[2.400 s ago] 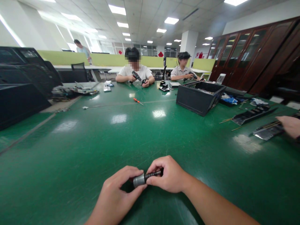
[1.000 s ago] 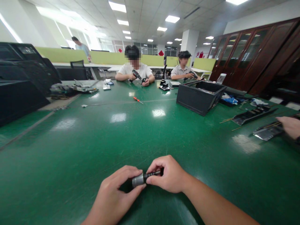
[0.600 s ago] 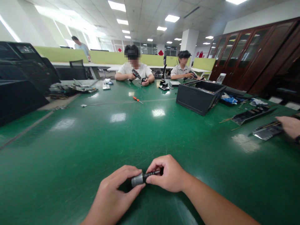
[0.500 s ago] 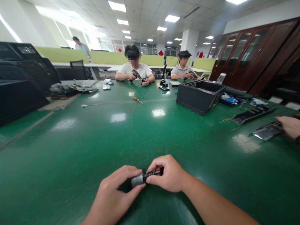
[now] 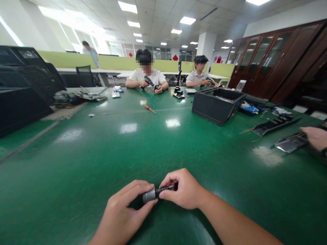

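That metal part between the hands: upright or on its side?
On its side: the left hand holds the grey cylinder, and the dark ribbed shaft runs sideways from it to the right hand.

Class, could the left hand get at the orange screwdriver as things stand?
Probably not: the left hand holds the grey cylinder, and the orange screwdriver lies well beyond it across the green tabletop.

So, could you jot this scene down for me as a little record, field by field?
Held thing: cylindrical metal part, lying sideways
Left hand: around its wide grey end
Right hand: at its narrow ringed shaft
Surface: glossy green table
Farther back: orange-handled screwdriver; dark open-topped box to its right
Across the table: person in white holding a drill
Right edge: another person's hand beside a dark tray-like piece
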The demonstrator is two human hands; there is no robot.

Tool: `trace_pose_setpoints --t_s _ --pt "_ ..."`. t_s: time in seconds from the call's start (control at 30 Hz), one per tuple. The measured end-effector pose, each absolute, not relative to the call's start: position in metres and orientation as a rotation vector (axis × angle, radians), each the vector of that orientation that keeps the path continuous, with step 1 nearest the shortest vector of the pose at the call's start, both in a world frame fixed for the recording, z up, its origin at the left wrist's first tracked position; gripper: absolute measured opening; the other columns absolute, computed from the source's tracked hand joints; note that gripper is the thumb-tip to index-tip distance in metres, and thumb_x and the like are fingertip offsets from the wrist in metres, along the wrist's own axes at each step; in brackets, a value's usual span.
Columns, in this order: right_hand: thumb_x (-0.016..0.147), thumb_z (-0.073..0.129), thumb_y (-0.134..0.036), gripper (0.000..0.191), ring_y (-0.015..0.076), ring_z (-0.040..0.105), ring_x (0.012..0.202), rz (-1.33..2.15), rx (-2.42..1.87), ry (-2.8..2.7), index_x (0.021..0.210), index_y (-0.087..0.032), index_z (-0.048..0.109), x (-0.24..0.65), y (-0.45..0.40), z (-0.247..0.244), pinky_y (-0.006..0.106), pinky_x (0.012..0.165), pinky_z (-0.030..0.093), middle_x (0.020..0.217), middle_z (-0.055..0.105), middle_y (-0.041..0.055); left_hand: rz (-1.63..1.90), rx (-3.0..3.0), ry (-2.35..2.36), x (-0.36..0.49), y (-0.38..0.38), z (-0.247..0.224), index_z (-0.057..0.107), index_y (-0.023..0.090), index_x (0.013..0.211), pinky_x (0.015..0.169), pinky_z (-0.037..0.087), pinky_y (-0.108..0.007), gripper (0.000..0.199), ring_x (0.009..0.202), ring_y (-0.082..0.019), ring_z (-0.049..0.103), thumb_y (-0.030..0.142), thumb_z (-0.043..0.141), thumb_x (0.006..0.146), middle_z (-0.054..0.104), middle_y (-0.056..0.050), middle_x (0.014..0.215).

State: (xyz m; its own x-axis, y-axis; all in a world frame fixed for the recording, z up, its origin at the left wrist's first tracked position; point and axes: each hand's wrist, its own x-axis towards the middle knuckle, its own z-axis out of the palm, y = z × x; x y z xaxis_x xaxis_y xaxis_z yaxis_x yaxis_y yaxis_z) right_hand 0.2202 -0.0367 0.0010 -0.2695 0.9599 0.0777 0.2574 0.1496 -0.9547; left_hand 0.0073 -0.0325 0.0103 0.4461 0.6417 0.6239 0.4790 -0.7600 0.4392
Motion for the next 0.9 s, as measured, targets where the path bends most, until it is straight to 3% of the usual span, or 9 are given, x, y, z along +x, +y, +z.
trace_pose_setpoints --t_s 0.9 --pt "0.073 0.076 -0.025 0.015 0.0096 0.048 0.052 1.286 -1.174 -1.556 0.081 -0.012 0.075 0.2213 -0.0340 -0.0052 0.021 0.049 0.034 0.060 0.060 -0.0010 1.245 2.509 1.037 0.0046 -0.0338 0.0124 0.073 0.024 0.099 0.073 0.060 -0.018 0.014 0.079 -0.014 0.073 0.027 0.072 0.085 0.075 -0.001 0.090"
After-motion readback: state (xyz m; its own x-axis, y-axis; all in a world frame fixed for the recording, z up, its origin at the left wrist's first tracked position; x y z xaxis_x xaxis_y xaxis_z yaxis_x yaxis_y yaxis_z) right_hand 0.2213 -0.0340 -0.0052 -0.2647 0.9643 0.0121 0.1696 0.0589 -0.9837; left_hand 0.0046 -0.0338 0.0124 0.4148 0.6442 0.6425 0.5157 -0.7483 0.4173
